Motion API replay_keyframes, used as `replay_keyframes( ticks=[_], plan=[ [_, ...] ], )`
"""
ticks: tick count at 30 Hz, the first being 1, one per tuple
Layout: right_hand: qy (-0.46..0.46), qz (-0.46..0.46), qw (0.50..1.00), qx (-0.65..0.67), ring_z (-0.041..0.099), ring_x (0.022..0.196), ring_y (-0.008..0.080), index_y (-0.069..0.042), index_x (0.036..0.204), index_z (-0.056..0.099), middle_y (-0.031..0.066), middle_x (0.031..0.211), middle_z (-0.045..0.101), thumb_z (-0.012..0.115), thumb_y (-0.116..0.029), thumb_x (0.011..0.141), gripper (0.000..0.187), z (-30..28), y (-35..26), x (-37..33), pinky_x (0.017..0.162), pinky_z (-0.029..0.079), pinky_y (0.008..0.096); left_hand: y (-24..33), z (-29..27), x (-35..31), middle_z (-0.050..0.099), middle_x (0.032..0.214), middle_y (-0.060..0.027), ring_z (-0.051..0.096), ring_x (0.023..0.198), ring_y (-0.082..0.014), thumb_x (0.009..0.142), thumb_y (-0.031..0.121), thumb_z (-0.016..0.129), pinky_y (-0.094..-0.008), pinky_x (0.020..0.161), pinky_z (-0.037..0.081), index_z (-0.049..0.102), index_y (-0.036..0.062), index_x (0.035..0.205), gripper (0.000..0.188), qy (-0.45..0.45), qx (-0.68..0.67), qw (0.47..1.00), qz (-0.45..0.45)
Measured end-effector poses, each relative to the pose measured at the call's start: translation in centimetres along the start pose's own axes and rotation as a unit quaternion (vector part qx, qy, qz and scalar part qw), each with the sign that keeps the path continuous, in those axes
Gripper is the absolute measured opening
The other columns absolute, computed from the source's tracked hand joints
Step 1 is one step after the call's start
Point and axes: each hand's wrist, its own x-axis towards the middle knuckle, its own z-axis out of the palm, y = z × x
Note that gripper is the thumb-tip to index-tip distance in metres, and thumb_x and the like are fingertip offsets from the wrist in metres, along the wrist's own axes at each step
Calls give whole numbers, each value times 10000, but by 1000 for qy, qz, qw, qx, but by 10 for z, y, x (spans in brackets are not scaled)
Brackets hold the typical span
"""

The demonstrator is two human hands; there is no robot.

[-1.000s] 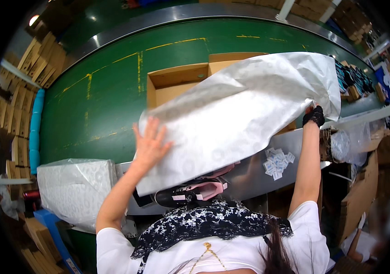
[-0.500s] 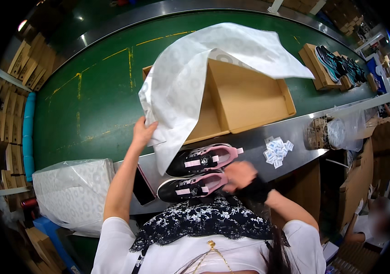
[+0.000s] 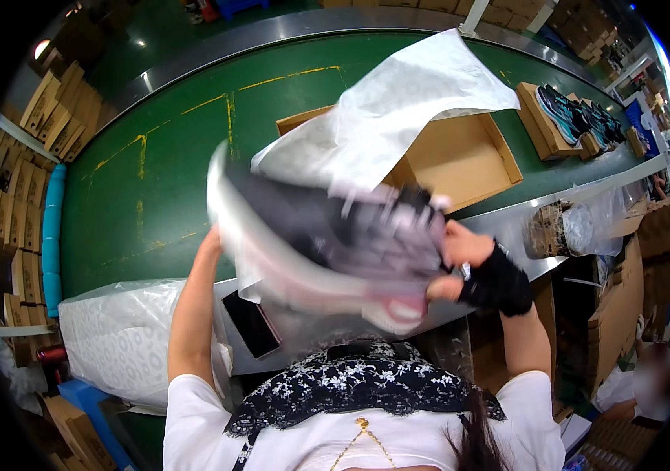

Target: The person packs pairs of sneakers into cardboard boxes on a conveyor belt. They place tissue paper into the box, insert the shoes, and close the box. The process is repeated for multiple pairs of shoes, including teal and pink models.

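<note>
Green conveyor belt [image 3: 154, 173]: curved bed with worn yellow lines, steel rim along the near edge.

Open cardboard shoe box [image 3: 461, 157]: brown, lying on the belt, its left part covered by the paper.

White tissue paper sheet [image 3: 398, 110]: lifted, draped over the box's left end and hanging down behind the sneakers.

Stack of white tissue paper [image 3: 115, 337]: at the person's left, below the belt rim.

Pair of sneakers [image 3: 335, 243]: dark grey uppers, pink-and-white soles, motion-blurred, raised above the steel rim in front of the box.

Right hand [image 3: 461, 263]: black wrist wrap, fingers clamped on the heel end of the sneakers.

Left hand [image 3: 211, 239]: raised at the paper's lower left edge, mostly hidden; its grip cannot be told.

Black smartphone [image 3: 250, 323]: flat on the steel ledge beside the left forearm.
</note>
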Motion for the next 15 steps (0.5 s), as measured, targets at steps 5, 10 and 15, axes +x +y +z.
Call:
replay_keyframes(
  ticks=[5, 10, 15],
  plan=[
    [121, 117, 985, 35, 549, 619, 98, 13, 856, 575, 30, 754, 593, 515, -291, 817, 312, -16, 32, 66, 549, 437, 232, 30, -19, 6, 618, 857, -96, 575, 738, -152, 689, 226, 673, -280, 679, 459, 560, -36, 1012, 431, 15, 185, 960, -211],
    [315, 267, 780, 471, 526, 551, 165, -32, 947, 516, 75, 708, 553, 526, -415, 812, 406, -7, 127, 66, 431, 399, 272, 32, -47, -7, 616, 856, -115, 582, 760, -170, 681, 252, 690, -290, 693, 465, 544, -49, 1023, 478, 92, 215, 951, -203],
    [310, 364, 826, 299, 509, 456, 155, -30, 871, 569, 73, 641, 571, 573, -387, 792, 366, -12, 146, 13, 382, 373, 241, 22, -66, -2, 610, 889, -122, 591, 741, -153, 682, 237, 702, -274, 678, 489, 528, -64, 1032, 493, 166, 110, 959, -204]
  ],
)
